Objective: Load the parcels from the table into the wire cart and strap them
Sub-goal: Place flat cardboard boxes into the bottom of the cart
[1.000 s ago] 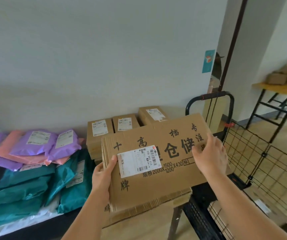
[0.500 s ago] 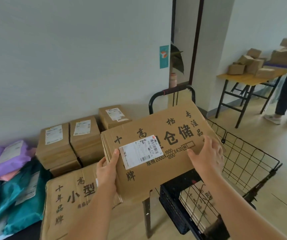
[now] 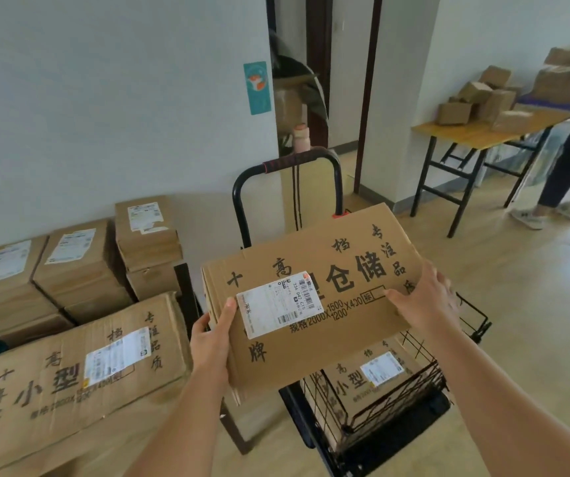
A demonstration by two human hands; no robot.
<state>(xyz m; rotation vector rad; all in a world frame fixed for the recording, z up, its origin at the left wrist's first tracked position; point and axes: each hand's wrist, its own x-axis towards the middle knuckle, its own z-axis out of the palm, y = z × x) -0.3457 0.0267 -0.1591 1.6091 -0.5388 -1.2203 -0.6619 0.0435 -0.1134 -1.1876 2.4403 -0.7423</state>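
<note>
To your left the surface (image 3: pixel 97 456) carries a long carton (image 3: pixel 70 380) lying flat, printed with black characters. Behind it, against the wall, stand three stacks of smaller cartons (image 3: pixel 77 266), each with a white label on top. Just right of the surface stands the black wire cart (image 3: pixel 397 401), its handle (image 3: pixel 297 160) upright near the wall. A loaded carton (image 3: pixel 349 387) lies flat in the basket, label up. You hold the held carton (image 3: pixel 342 325), flat and roughly level, above the cart's basket and over the loaded carton. Your left hand (image 3: pixel 213 342) grasps its near-left end, with the thumb on top beside the white shipping label (image 3: pixel 278 304) and the fingers hidden underneath. Your right hand (image 3: pixel 424 301) grasps the right end, palm on the top face and fingers wrapped over the edge.
</note>
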